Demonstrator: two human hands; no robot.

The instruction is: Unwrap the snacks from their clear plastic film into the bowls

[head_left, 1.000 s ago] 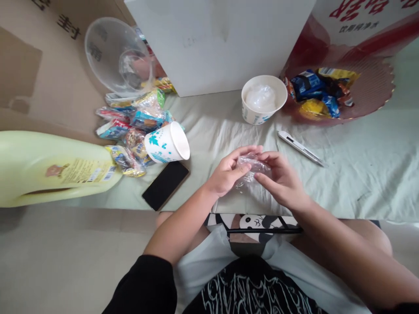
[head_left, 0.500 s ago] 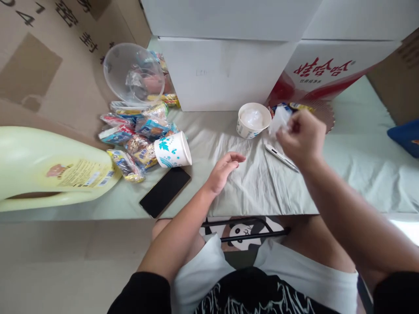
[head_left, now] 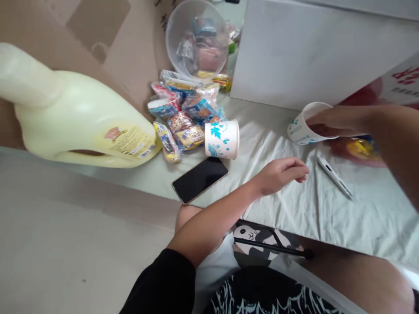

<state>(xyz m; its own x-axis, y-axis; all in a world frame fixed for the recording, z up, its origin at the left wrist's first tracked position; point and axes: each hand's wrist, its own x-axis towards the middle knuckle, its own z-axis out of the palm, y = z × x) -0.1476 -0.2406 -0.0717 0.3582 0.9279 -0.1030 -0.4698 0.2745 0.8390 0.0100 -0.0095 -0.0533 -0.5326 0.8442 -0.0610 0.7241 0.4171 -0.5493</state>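
My right hand point(head_left: 343, 120) reaches into the white paper cup with blue leaf prints point(head_left: 303, 126), which is tilted. The rim and wall hide its fingertips, so whatever they hold cannot be seen. Just in front of the cup, my left hand point(head_left: 283, 174) hovers over the green cloth with loosely curved fingers and nothing in them. A slim white pen-like device point(head_left: 334, 178) lies to the right of the left hand. Behind the right arm, a bowl or plate with a yellow-wrapped packet point(head_left: 360, 148) is partly covered.
A second paper cup point(head_left: 222, 139) lies on its side by wrapped snacks point(head_left: 183, 113) and a black phone point(head_left: 200, 179). Behind them stands a clear plastic tub point(head_left: 173, 39). A large pale-yellow jug point(head_left: 78, 113) lies at left; a white box point(head_left: 288, 56) stands at the back.
My right hand, which held a crumpled white translucent piece beside the cup, has moved left into the cup, and the cup has tipped. The view has turned left.
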